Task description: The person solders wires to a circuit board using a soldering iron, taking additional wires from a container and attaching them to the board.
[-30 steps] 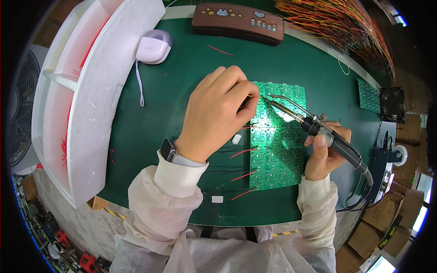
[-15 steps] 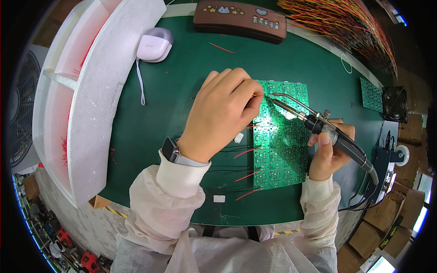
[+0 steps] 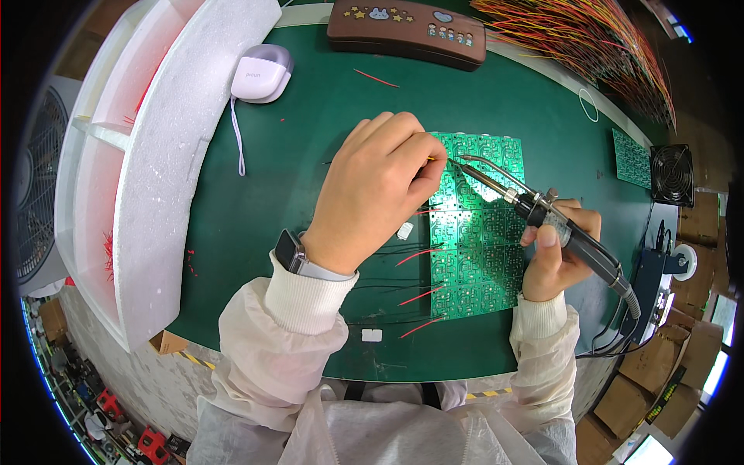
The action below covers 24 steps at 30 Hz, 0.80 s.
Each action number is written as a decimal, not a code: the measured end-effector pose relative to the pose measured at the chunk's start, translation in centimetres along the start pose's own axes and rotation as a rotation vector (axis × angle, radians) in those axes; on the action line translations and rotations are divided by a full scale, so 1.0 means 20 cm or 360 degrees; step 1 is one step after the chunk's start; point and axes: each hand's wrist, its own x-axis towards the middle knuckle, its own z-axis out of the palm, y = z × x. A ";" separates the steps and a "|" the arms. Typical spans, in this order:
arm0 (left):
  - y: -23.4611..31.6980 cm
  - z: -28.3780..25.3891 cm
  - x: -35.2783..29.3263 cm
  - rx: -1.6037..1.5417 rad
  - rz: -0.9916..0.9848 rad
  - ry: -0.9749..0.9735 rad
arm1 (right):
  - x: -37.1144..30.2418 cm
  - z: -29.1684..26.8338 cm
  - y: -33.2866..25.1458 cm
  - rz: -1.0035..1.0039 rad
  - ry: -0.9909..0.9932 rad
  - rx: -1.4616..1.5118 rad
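Observation:
My left hand [image 3: 373, 194] pinches a thin wire [image 3: 432, 159] at the upper left edge of a green circuit board panel [image 3: 474, 267]; a bit of yellow shows at the fingertips. In my right hand [image 3: 559, 252] is a soldering iron [image 3: 535, 211] with a curved metal feed tube alongside. Its tip points left and meets the board's upper left area, close to the pinched wire. Whether tip and wire touch is too small to tell. Several red wires [image 3: 421, 296] and black wires stick out from the panel's left edge below my left hand.
A white foam bin [image 3: 159, 178] with red wires stands at left. Behind lie a lilac case [image 3: 262, 76] with a strap, a brown decorated case [image 3: 403, 35] and a big wire bundle [image 3: 589, 54]. At right are a small fan [image 3: 672, 177] and another circuit board [image 3: 632, 160].

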 end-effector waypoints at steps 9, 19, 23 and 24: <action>0.00 0.00 0.00 -0.0001 -0.0030 0.0029 | -0.01 0.01 -0.01 0.0009 -0.0005 0.0020; 0.00 0.02 0.00 -0.0026 -0.0085 0.0021 | -0.01 0.01 -0.02 -0.0004 -0.0015 -0.0060; 0.00 0.01 0.00 -0.0005 -0.0074 0.0038 | -0.01 0.01 -0.01 -0.0021 -0.0005 -0.0036; 0.00 0.01 0.00 0.0014 -0.0056 0.0041 | -0.01 0.01 -0.01 -0.0030 -0.0017 -0.0046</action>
